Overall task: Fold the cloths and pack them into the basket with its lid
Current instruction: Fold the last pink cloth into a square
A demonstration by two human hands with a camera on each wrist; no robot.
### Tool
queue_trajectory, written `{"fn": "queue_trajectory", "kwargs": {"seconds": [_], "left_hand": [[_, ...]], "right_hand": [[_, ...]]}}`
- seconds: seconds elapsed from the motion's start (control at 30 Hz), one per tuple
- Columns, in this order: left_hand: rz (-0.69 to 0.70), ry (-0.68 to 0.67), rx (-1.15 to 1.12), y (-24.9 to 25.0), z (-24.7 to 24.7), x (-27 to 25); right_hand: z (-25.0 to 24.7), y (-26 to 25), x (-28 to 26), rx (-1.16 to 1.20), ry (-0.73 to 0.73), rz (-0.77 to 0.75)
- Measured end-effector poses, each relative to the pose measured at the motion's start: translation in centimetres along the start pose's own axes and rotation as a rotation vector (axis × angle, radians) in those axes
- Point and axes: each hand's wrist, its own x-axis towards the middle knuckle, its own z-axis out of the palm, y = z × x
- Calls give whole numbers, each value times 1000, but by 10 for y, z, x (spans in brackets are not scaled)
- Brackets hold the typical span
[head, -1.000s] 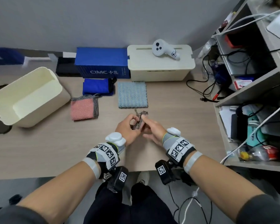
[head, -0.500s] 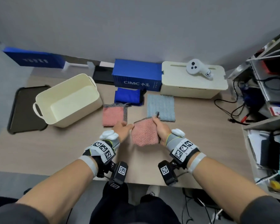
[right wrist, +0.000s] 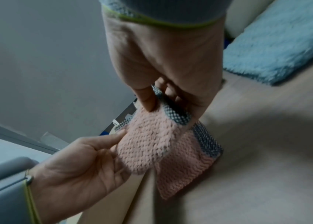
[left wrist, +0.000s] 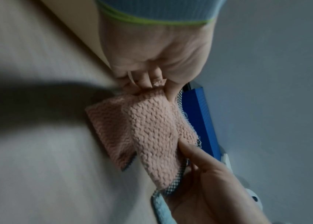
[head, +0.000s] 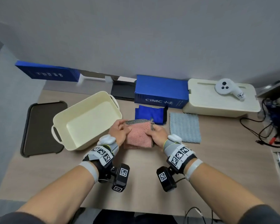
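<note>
Both hands hold a pink knit cloth (head: 140, 132) with a grey mesh border by its far corners. My left hand (head: 121, 126) pinches the left corner (left wrist: 152, 88), and my right hand (head: 153, 128) pinches the right corner (right wrist: 157, 104). The cloth hangs just above a second, folded pink cloth (head: 131, 146) that lies on the table (right wrist: 186, 165). The open cream basket (head: 81, 103) stands directly to the left. A folded dark blue cloth (head: 149, 113) and a flat light blue cloth (head: 184, 128) lie behind and to the right.
A dark flat tray (head: 40, 128) lies left of the basket. At the back stand a blue box (head: 162, 92) and a lidded cream box (head: 220, 102) with a white controller (head: 228, 89) on it. Cables (head: 263, 131) trail at the right edge.
The hands spread out a bunched cloth into a flat pink square, then carried it left over the folded pink cloth. My head view shifted left.
</note>
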Motion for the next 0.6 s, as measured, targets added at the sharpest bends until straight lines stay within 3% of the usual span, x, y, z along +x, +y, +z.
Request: {"fn": "queue_trajectory", "kwargs": {"seconds": [0.1,0.23,0.4,0.6], "left_hand": [[54,-21,66,-6,0,7],[23,3,248,-23,2,0],[-223,104,148,-34,5,8],[-275,11,248,-32,2,20]], "right_hand": [[12,3,18,-86,7,55],[13,14,29,-399,56,66],[11,20,33,-349,99,144],[11,14,38,-334,58,174]]}}
